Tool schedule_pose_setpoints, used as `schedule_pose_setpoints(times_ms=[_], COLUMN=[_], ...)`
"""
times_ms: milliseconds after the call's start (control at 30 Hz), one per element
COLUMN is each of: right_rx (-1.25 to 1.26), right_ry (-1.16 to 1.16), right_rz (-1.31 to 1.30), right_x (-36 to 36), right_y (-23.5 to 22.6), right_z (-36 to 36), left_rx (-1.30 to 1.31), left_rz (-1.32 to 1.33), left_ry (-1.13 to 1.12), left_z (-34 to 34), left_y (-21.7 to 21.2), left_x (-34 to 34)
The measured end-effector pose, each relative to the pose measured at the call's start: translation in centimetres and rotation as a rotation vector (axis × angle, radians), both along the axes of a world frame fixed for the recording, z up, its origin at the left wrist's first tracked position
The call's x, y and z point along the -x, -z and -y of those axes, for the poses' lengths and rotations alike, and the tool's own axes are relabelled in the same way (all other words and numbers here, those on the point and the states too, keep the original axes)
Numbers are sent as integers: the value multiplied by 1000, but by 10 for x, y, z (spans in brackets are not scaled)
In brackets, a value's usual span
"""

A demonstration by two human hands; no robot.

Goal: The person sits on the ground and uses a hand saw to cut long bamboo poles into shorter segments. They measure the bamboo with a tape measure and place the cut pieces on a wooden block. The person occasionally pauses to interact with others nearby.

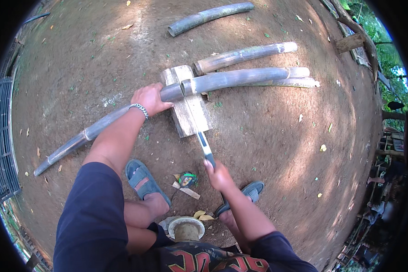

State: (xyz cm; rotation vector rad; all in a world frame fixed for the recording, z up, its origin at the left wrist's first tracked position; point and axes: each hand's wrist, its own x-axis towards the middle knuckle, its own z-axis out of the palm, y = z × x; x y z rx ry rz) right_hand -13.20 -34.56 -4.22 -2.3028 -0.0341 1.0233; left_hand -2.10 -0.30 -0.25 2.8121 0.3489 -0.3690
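Observation:
A long grey-green bamboo pole lies across a pale wooden chopping block on bare earth. My left hand, with a metal bracelet on its wrist, presses down on the pole just left of the block. My right hand grips the handle of a long knife. The blade runs away from me over the block and meets the pole at a cut where the pole looks parted.
Two more bamboo pieces lie beyond: one just behind the pole, another farther off. A small green tape measure and wood chips lie between my sandalled feet. A round stump stands below me. A fence at the left.

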Motion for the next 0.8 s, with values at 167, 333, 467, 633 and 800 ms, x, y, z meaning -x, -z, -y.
schedule_pose_setpoints(times_ms=[167, 333, 467, 633, 800], right_rx=[-17, -59, -41, 2, -5], right_ry=[36, 24, 21, 18, 48], right_rz=[-76, 73, 23, 35, -44], right_x=[38, -40, 48, -16, 43], right_y=[-8, 2, 7, 6, 6], right_z=[25, -43, 46, -15, 19], left_rx=[3, -14, -14, -20, -19], left_rz=[-63, 54, 2, 35, -119], left_ry=[0, 17, -1, 27, -33], left_z=[4, 9, 0, 12, 11], left_y=[3, 1, -8, -5, -15], left_x=[15, -1, -4, -3, -3])
